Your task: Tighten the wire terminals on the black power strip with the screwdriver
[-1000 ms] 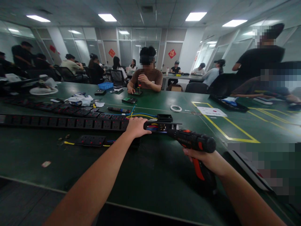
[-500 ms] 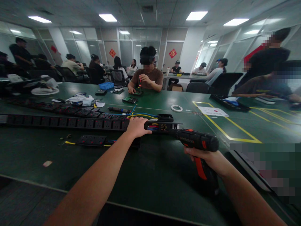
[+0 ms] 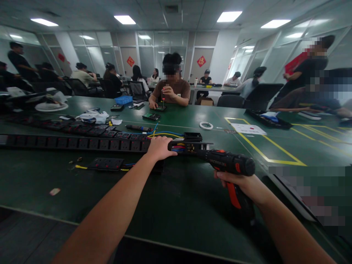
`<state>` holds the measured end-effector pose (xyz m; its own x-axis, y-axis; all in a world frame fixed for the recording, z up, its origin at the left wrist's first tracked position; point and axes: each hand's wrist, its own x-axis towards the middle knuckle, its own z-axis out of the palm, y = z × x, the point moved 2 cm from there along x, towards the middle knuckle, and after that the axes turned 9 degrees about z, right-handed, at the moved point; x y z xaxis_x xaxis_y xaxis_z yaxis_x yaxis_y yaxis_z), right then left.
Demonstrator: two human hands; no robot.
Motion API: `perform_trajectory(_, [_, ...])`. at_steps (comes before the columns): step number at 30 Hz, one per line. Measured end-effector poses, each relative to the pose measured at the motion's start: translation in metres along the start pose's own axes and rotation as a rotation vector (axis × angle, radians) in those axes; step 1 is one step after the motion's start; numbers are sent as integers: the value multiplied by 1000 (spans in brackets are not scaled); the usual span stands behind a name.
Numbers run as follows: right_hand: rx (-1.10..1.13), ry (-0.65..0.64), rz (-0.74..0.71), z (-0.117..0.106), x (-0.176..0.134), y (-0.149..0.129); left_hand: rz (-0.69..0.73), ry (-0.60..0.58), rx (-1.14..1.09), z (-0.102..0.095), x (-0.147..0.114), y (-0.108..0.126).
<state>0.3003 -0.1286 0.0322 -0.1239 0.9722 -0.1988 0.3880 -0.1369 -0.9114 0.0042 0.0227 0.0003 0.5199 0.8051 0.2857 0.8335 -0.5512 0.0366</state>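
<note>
A long black power strip [image 3: 82, 143] with a row of sockets lies across the green table. My left hand [image 3: 160, 148] is closed around it near its right end, thumb on the near side. Just right of that hand, coloured wires [image 3: 178, 147] show in the strip's open end section. My right hand [image 3: 239, 181] grips a black and orange cordless drill [image 3: 229, 162] by its handle. The drill's tip points left at the strip's open end; whether it touches a screw there is too small to tell.
A short socket piece [image 3: 106, 164] lies nearer me. Behind are a second strip [image 3: 118, 134], a screwdriver-like tool [image 3: 139, 128], a white ring [image 3: 206, 125] and a paper sheet [image 3: 249, 129]. Across the table a co-worker [image 3: 172, 88] holds a red screwdriver over a circuit board.
Both my hands, the power strip and the drill stay almost in place. The view shifts very slightly. At the right, a standing person in dark clothes has shifted a little.
</note>
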Motion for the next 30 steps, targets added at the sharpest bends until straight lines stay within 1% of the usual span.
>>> perform_trajectory(12, [-24, 6, 14, 0, -1, 2, 2, -6, -3, -1, 0, 0])
perform_trajectory(21, [-31, 36, 75, 2, -3, -1, 3, 4, 9, 2, 1, -1])
perform_trajectory(30, [-65, 2, 69, -2, 1, 6, 1, 10, 22, 2, 1, -1])
